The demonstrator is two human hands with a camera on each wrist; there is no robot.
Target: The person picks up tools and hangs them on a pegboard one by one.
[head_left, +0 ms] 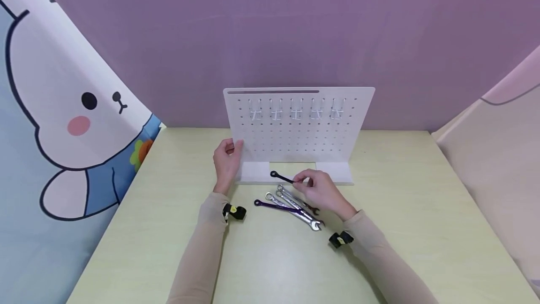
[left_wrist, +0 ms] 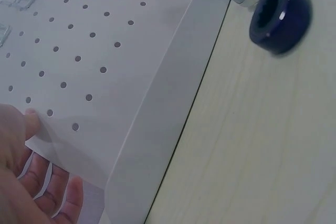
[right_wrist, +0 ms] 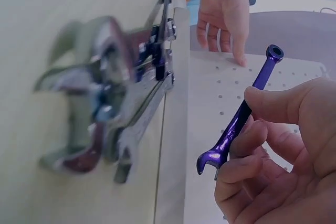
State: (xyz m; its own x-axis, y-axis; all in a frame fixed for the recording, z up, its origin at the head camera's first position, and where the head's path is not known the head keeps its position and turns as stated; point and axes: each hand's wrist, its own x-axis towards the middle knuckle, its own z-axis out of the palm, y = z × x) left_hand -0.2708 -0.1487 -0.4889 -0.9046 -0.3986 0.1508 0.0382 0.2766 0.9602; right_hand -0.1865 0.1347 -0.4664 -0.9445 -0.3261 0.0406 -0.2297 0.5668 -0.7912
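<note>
In the head view my right hand [head_left: 322, 190] pinches a dark purple combination wrench [head_left: 281, 177] just above the table. The right wrist view shows this purple wrench [right_wrist: 239, 116] between thumb and fingers, ring end up, open jaw end down. My left hand [head_left: 228, 161] holds the left edge of a white pegboard [head_left: 295, 140], thumb on the front face and fingers behind, as the left wrist view shows. Below the board lies a loose pile of silver wrenches [head_left: 301, 215], with another purple wrench [head_left: 274, 206] across it.
Several clear hooks [head_left: 296, 109] hang in a row near the top of the pegboard. The board's white base [head_left: 333, 172] rests on the pale wood table [head_left: 401, 191]. A purple backdrop [head_left: 295, 27] rises behind, and a cartoon-printed cloth [head_left: 55, 121] hangs at the left.
</note>
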